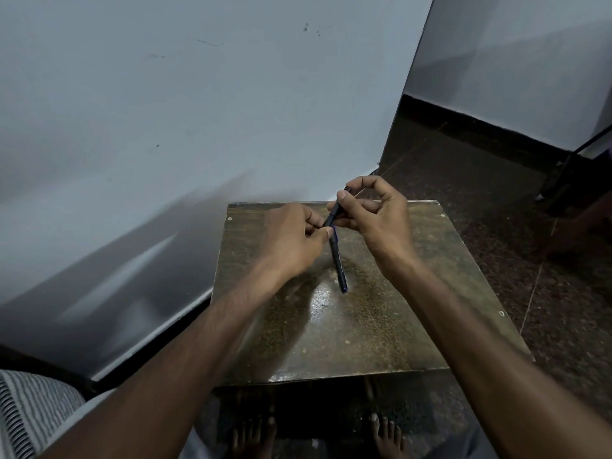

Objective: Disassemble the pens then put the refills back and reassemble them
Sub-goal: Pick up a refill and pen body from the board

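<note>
I hold a slim black pen (335, 210) tilted above the far part of a small brown table (381, 326). My right hand (377, 213) pinches the pen's upper end between thumb and forefinger. My left hand (291, 240) grips its lower end with thumb and fingertips. A second dark pen (339, 263) with a bluish tip lies on the tabletop just below my hands, pointing toward me. Its far end is hidden behind my left thumb. I cannot tell whether the held pen is whole or partly taken apart.
A pale wall (165, 111) stands close on the left and behind the table. Dark speckled floor (480, 180) spreads to the right, with a dark stand (569, 180) at the far right. My bare feet (384, 435) show below the table's near edge. Striped cloth (23, 409) lies lower left.
</note>
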A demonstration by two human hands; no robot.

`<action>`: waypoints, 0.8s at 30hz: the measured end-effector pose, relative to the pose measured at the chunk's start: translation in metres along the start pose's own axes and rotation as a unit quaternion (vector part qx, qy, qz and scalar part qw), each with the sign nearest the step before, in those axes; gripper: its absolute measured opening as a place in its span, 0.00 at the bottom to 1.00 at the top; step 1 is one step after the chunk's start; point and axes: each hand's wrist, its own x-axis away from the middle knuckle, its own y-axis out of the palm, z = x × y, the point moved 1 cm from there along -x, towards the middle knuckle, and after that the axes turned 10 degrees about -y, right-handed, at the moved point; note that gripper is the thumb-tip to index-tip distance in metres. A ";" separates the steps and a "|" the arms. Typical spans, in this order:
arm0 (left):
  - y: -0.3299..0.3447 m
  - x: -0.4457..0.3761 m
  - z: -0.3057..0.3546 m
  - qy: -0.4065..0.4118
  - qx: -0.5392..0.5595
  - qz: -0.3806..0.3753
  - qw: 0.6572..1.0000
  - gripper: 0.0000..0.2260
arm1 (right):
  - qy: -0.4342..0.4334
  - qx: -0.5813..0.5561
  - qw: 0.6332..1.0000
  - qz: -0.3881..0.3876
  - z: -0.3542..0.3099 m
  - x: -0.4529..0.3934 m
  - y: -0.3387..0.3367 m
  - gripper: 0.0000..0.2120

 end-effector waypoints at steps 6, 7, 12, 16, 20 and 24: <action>0.003 0.000 -0.002 -0.013 0.024 -0.001 1.000 0.02 | -0.016 0.040 0.999 0.011 0.002 0.002 0.003 0.10; 0.003 -0.001 -0.002 -0.014 0.025 0.001 1.000 0.01 | -0.017 0.042 0.999 0.011 0.003 0.002 0.004 0.10; 0.008 -0.001 -0.004 -0.028 0.034 -0.016 0.999 0.03 | -0.020 0.065 0.998 -0.005 0.008 0.002 0.001 0.09; 0.010 -0.001 -0.004 -0.071 0.115 -0.031 0.990 0.03 | -0.004 0.076 0.996 -0.051 0.013 -0.002 -0.003 0.09; 0.008 -0.004 -0.007 -0.108 0.147 -0.046 0.982 0.06 | -0.001 0.082 0.993 -0.085 0.012 -0.002 -0.004 0.17; 0.009 -0.012 -0.017 -0.136 0.080 -0.060 0.986 0.07 | 0.017 0.161 0.984 -0.079 0.007 -0.005 -0.011 0.22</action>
